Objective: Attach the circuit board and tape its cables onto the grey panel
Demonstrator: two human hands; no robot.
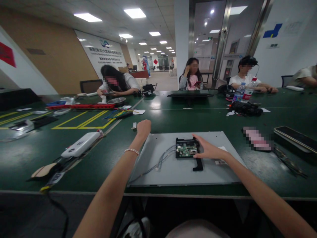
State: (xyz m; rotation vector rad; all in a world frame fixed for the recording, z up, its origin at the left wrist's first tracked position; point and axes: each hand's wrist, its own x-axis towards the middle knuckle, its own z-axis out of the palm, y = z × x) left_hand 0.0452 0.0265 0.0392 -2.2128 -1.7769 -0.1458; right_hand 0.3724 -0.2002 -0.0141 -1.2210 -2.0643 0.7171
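Observation:
A flat grey metal panel (pixel 158 175), like the back of a display, lies on the green table in front of me. On it sits a black plastic bracket (pixel 198 165) carrying a green circuit board (pixel 184 151). Grey cables (pixel 162 159) run from the board's left side toward the panel's lower left. My right hand (pixel 206 148) grips the bracket's right side between thumb and fingers. At the panel's far left corner, my left hand (pixel 144 128) is closed in a fist; whatever it may hold is hidden. A small white piece (pixel 134 126) lies just left of it.
A white device (pixel 81 144) on a strip lies left. Right are a pink phone (pixel 257 138), a dark case (pixel 296 137) and glasses (pixel 288 160). Bottles (pixel 247 92), a black monitor (pixel 189 95) and a red tray (pixel 86 106) stand farther back. Several people sit across the table.

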